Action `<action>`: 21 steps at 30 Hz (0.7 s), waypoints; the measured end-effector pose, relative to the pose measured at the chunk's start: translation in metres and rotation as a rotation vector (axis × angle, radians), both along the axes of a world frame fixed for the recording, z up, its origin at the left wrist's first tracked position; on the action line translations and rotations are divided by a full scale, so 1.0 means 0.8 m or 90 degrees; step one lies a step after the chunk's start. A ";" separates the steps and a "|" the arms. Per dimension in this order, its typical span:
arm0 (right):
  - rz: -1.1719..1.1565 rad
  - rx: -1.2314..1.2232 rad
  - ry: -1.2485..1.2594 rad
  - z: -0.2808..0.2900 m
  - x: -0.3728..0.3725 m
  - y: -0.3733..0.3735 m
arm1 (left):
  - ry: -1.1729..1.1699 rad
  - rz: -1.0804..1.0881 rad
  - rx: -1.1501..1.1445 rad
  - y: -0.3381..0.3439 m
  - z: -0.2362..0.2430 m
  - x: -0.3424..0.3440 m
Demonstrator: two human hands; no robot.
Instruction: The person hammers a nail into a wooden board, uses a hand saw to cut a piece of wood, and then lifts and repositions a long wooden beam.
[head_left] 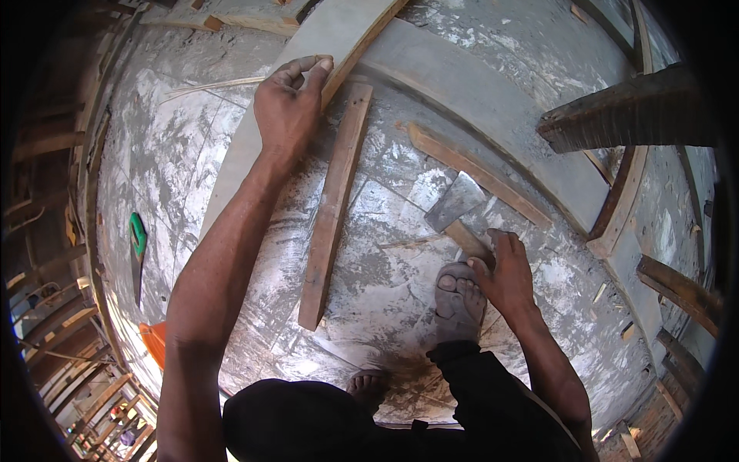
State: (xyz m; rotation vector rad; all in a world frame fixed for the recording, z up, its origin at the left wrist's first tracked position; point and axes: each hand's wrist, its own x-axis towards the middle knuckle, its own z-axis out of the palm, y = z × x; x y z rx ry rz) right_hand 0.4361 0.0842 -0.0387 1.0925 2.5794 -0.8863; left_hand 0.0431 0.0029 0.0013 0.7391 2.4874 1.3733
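**Hands on trowel and board, seen from above**

Dark-trousered knees fill the lower edge, with two bare feet [459, 296] on the grey, cement-smeared floor [385, 254]. Just beyond the toes, the right hand [504, 269] is wrapped around the wooden handle of a trowel [456, 204], its flat blade lying on the floor. A loose plank [335, 208] lies between the arms. Farther out, the left hand [289, 108] pinches the edge of a long board [339, 35], thumb against fingers. Off to the left lies a green-handled saw [138, 250].
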 end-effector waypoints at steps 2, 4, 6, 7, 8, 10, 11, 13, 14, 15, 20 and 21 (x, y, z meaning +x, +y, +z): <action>0.004 -0.026 -0.047 -0.003 0.011 -0.003 | 0.087 0.020 -0.026 0.013 -0.015 -0.032; -0.002 -0.048 -0.069 -0.006 0.017 -0.006 | 0.131 0.054 -0.042 0.018 -0.033 -0.044; -0.022 -0.084 -0.072 -0.009 0.021 -0.004 | 0.146 0.057 -0.059 0.022 -0.037 -0.039; -0.031 -0.101 -0.074 -0.009 0.024 -0.001 | 0.154 0.060 -0.067 0.025 -0.039 -0.035; -0.035 -0.101 -0.040 -0.012 0.026 0.000 | 0.196 0.058 -0.068 0.026 -0.037 -0.030; -0.063 -0.265 -0.051 0.015 0.009 0.008 | 0.216 0.060 -0.085 0.031 -0.029 -0.025; -0.115 -0.380 -0.069 0.023 0.012 0.015 | 0.182 0.058 -0.089 0.036 -0.029 -0.024; -0.115 -0.519 -0.064 0.020 0.015 0.020 | 0.213 0.041 -0.084 0.025 -0.027 -0.029; -0.116 -0.516 -0.076 0.026 0.013 0.021 | 0.221 0.027 -0.076 0.027 -0.028 -0.025; -0.140 -0.563 -0.042 0.028 0.013 0.023 | 0.226 0.027 -0.077 0.030 -0.028 -0.026; -0.224 -0.613 -0.052 0.071 0.001 0.009 | 0.207 0.034 -0.110 0.022 -0.020 -0.021; -0.214 -0.599 -0.037 0.079 0.000 0.006 | 0.203 0.037 -0.119 0.022 -0.018 -0.021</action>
